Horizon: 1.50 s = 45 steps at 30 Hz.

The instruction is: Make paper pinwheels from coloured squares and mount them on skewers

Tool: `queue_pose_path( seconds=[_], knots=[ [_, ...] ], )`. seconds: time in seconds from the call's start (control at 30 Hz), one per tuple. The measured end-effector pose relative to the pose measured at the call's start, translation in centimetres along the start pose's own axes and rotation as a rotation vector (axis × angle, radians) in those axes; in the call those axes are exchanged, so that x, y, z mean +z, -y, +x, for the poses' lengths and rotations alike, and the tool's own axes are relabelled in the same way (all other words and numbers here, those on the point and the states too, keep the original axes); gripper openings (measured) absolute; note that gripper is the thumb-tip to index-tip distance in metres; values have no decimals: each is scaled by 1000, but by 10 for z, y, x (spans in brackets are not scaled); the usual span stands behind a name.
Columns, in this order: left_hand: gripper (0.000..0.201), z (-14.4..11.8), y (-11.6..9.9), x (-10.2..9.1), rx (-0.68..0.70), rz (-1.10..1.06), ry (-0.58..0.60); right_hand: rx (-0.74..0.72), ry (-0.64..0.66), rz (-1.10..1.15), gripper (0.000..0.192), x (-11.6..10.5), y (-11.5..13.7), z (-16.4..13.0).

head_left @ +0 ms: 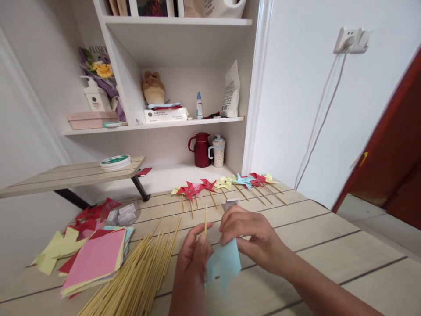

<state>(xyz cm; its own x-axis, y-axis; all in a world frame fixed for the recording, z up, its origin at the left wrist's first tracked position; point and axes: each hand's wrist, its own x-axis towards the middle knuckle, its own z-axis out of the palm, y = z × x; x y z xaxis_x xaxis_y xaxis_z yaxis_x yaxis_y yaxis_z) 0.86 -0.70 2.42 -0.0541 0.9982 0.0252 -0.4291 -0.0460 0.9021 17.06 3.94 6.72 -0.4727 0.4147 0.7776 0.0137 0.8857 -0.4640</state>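
My left hand pinches a thin wooden stick between thumb and fingers, its tip pointing up. Close beside it, my right hand has its fingers closed on a light blue paper piece, which hangs below the fingertips, folded and partly blurred. The paper reaches across to the left hand; whether it is joined to the stick I cannot tell. Just behind the right fingers lies a small grey-white object, partly hidden. A heap of loose wooden sticks spreads to the left of my left hand.
Finished paper pinwheels on sticks line the table's back edge. To the left are a stack of coloured paper, yellow cut paper and small white boxes. A raised wooden shelf stands back left, a red jug behind.
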Motion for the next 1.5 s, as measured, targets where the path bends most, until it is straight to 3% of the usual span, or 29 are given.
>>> queue_pose_path(
  seconds=[0.17, 0.33, 0.8, 1.03, 1.37, 1.5],
  knots=[
    [45, 1, 0, -4, 88, 138, -58, -57, -62, -63, 12, 2, -3, -2],
    [35, 0, 1, 0, 136, 144, -118, -42, -127, -86, 13, 4, -1, -4],
    [25, -7, -10, -3, 187, 242, 31, -14, -130, -96, 14, 9, -1, -8],
    [30, -14, -13, 11, 162, 163, -79, -12, -131, -77, 15, 9, 1, -8],
    [25, -4, 18, -9, 302, 230, -11, -36, -149, -74, 19, 9, 9, -7],
    [24, -10, 13, -3, 333, 238, -65, -14, -152, -84, 18, 9, 10, -7]
  ],
)
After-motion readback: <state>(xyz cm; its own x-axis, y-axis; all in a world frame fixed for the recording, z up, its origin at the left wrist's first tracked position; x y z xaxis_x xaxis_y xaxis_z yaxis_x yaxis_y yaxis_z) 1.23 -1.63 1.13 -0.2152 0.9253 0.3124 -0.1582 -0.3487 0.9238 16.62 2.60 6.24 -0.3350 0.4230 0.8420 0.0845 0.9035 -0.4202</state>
